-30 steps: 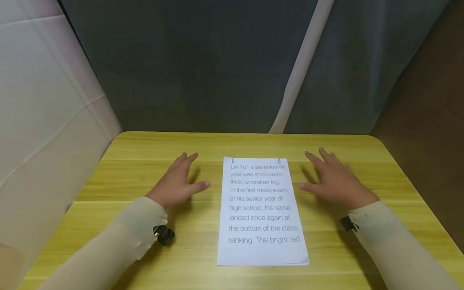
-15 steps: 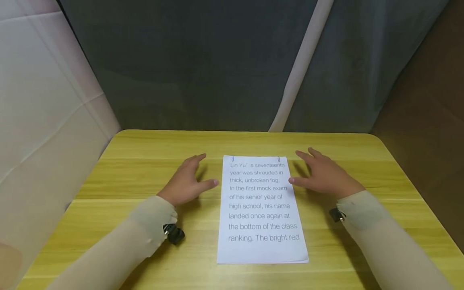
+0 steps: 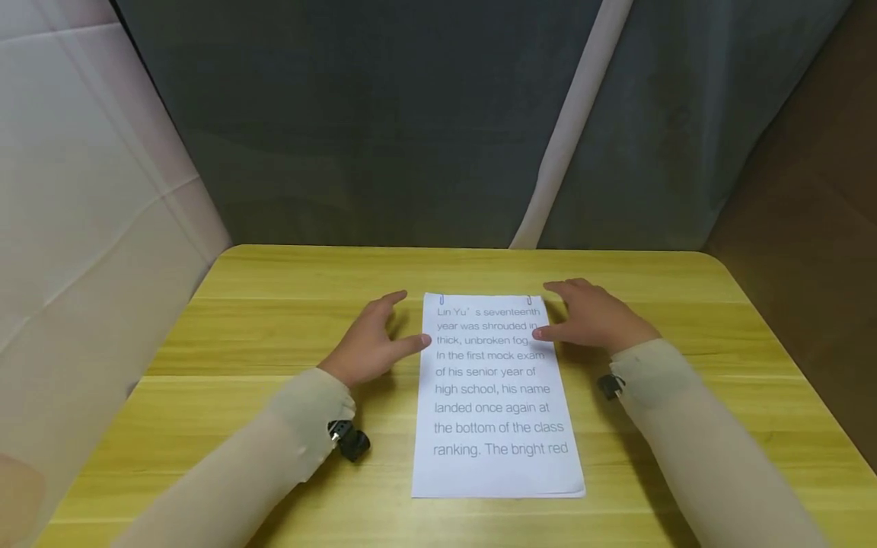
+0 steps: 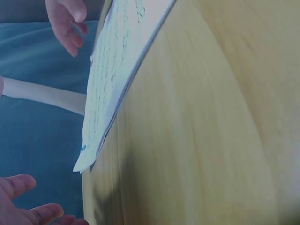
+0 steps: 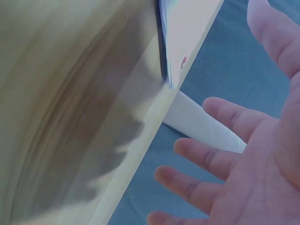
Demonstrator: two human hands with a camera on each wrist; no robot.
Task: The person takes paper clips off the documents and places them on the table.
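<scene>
One printed paper stack (image 3: 498, 396) is counted on one yellow table (image 3: 274, 327). Two paper clips (image 3: 441, 299) are seen at its 12 o'clock edge. Two hands (image 3: 366, 346) are present.

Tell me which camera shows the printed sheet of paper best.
The head view: the whole printed sheet lies flat on the yellow table, its text readable. The left wrist view shows it steeply slanted, text blurred; the right wrist view catches only one corner.

We are seeing a yellow wooden table (image 3: 274, 335) carrying one printed paper sheet (image 3: 496, 403), which is lying flat near its middle, text facing up.
</scene>
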